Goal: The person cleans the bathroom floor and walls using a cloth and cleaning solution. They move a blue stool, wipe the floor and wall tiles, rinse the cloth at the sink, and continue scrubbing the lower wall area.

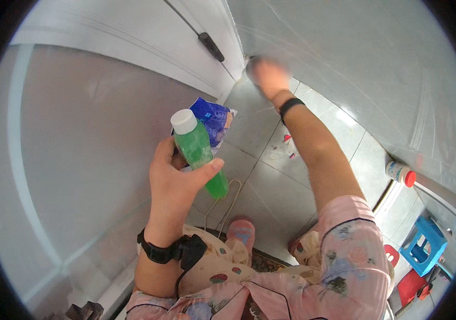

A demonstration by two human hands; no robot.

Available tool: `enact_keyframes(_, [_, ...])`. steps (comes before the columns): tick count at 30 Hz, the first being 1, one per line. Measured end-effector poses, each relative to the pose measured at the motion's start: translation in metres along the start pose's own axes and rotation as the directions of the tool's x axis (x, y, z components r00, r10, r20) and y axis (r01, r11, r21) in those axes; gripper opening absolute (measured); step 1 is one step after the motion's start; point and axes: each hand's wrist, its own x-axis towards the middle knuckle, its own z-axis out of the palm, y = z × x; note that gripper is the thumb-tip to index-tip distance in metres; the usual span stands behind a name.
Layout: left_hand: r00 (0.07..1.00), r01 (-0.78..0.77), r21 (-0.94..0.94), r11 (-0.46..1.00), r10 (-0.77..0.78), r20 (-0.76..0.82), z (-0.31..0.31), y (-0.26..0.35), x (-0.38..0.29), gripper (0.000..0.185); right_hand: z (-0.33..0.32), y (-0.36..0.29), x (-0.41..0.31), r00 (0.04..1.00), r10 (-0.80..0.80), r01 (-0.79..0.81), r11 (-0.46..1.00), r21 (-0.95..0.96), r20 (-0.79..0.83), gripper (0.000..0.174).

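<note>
A green plastic bottle [198, 150] with a white cap leans in the grip of my left hand [176, 172], its thumb across the lower part. A blue and purple plastic packet [214, 120] shows just behind the bottle; whether that hand also holds it, I cannot tell. My right hand [270, 76] reaches out near the corner where the white cabinet meets the grey wall. It is blurred together with a dark patch at its fingers, so its fingers and anything in them are unclear.
A white cabinet [132, 36] with a dark handle [211, 47] stands ahead. Small red scraps [287, 138] lie on the tiled floor [280, 188]. To the right are a white container [399, 173] with a red lid and a blue plastic stool [424, 246]. A cord loop [232, 200] hangs below the bottle.
</note>
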Motion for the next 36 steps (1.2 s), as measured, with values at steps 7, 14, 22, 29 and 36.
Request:
enact_keyframes(7, [0.996,0.089,-0.067,0.994,-0.088,0.016,-0.004,0.0,0.012,0.066,0.005,0.042,-0.062,0.991,0.117,-0.075,0.888,-0.453,0.065,0.025])
enact_keyframes(14, [0.999,0.046,-0.046,0.998,-0.046,0.013,-0.008,0.001,0.011,0.063,-0.023,0.108,-0.155,0.888,0.447,-0.435,0.747,-0.503,-0.105,0.025])
enact_keyframes(22, [0.997,0.029,-0.038,0.999,-0.027,0.075,0.016,0.006,0.012,0.058,0.046,-0.009,-0.008,0.993,-0.046,0.001,0.92,-0.391,-0.105,0.022])
enact_keyframes(29, [0.991,0.044,-0.03,0.999,-0.039,0.129,0.029,0.008,0.019,0.056,-0.01,0.107,-0.118,0.991,0.112,-0.126,0.962,-0.242,-0.069,0.035])
enact_keyframes(36, [0.992,0.014,0.023,1.0,-0.017,0.124,0.047,0.011,0.023,0.057,-0.054,0.113,-0.253,0.965,0.237,-0.222,0.967,0.127,-0.116,0.046])
